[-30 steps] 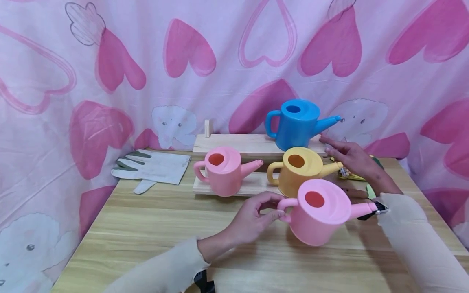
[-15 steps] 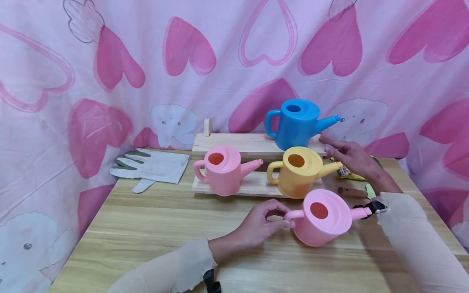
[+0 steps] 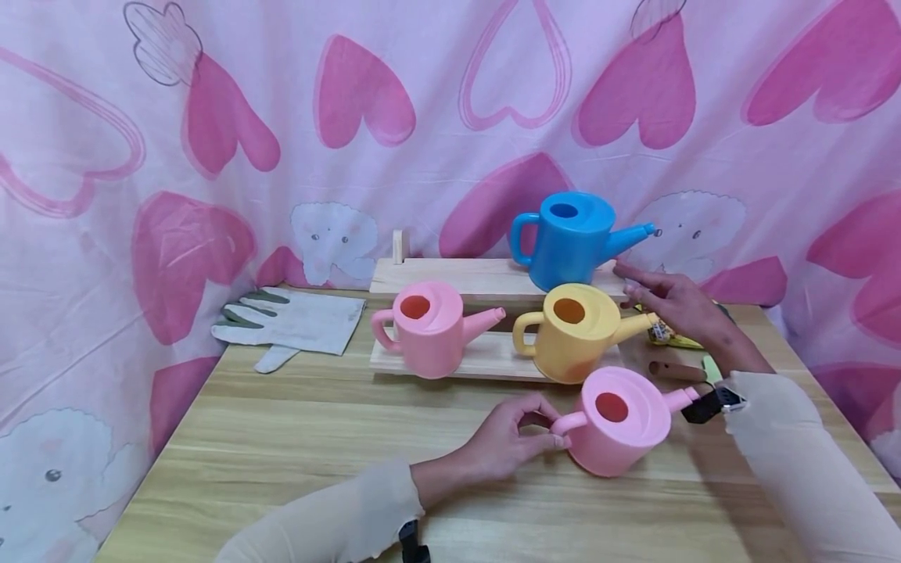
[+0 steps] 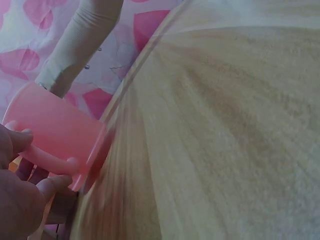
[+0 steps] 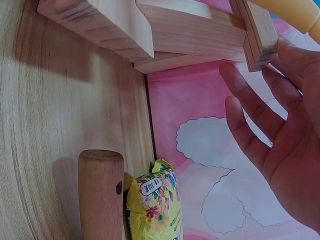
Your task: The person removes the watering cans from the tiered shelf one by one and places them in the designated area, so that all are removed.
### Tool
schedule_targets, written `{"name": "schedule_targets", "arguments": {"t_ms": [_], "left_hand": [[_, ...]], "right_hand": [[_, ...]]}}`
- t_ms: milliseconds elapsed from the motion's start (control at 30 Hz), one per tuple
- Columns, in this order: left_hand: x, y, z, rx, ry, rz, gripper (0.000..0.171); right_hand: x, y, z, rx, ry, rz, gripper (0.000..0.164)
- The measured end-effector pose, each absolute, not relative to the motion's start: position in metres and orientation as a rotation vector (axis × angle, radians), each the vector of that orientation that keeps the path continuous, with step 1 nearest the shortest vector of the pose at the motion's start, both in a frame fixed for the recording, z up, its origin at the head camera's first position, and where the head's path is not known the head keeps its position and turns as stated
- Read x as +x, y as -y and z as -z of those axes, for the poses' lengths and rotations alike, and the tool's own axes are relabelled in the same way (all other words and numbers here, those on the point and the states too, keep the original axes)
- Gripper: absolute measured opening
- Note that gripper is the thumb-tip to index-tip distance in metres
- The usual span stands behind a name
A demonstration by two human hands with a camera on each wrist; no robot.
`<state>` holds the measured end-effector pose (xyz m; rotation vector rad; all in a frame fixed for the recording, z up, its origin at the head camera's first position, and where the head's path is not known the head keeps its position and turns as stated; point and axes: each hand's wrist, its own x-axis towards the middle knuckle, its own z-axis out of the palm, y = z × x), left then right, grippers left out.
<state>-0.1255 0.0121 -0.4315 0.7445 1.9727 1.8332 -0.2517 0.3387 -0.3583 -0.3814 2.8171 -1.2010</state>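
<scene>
My left hand (image 3: 500,446) pinches the handle of a pink toy watering can (image 3: 615,450), its spout toward the right. In the left wrist view, thumb and fingers sit around that handle, with the can's base close to the tabletop. A two-step wooden stand (image 3: 450,275) bears a blue watering can (image 3: 568,250) on its upper step. On the lower step are another pink watering can (image 3: 431,344) and a yellow one (image 3: 573,348). My right hand (image 3: 679,309) touches the upper step's right end; in the right wrist view its fingers are extended, palm showing.
A pair of white and green gloves (image 3: 310,320) lies at the table's left back. Behind my right forearm are a brown wooden handle (image 5: 101,195) and a yellow flowered packet (image 5: 155,205). A pink heart-patterned curtain (image 3: 366,94) hangs behind the wooden table (image 3: 281,453).
My left hand has brought the pink watering can down closer to the table, shifting slightly right, and the can now tilts a little. My right hand has stayed at the stand's end.
</scene>
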Motion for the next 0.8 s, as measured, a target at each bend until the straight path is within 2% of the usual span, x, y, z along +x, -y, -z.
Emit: {"name": "schedule_targets", "arguments": {"t_ms": [800], "left_hand": [[-0.1277,-0.0188,0.437,0.783,-1.985,-1.773,0.016]], "right_hand": [[-0.2537,-0.3423,0.3624,-0.456,-2.792,1.269,0.054]]}}
